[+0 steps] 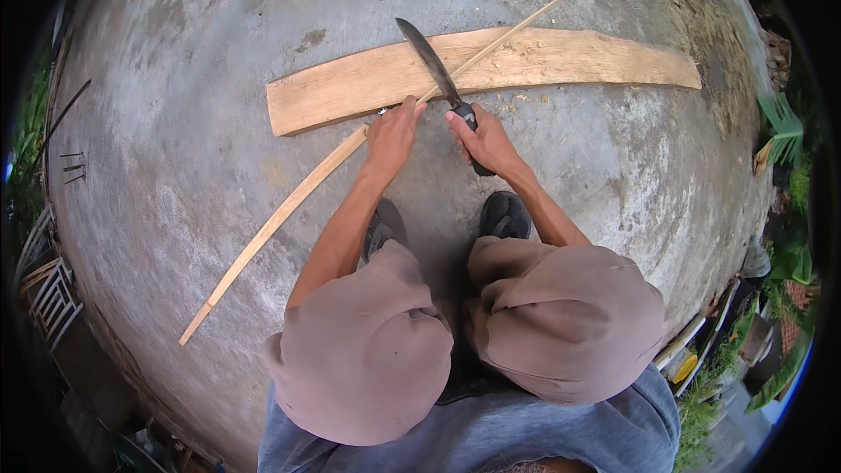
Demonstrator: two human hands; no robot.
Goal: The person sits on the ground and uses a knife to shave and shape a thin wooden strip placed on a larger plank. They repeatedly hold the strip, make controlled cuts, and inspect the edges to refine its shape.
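My left hand (pixel 393 134) is closed round a long thin bamboo strip (pixel 279 215). One end of the strip reaches down to the left; its slimmer end runs up to the right, across a wooden plank (pixel 350 81). In my right hand (pixel 491 142) is the black handle of a large knife (pixel 429 60). Its dark blade points up and left over the plank and crosses the strip just beyond my left fingers. At the crossing I cannot tell whether blade and strip touch. Small pale shavings (pixel 504 61) lie on the plank and beside it.
The plank rests on a worn concrete floor (pixel 193 123). My two dark shoes (pixel 505 215) stand below my hands, with my bent knees closer. Green plants (pixel 793 175) grow past the right edge. At the left edge is a pale slatted frame (pixel 56 302).
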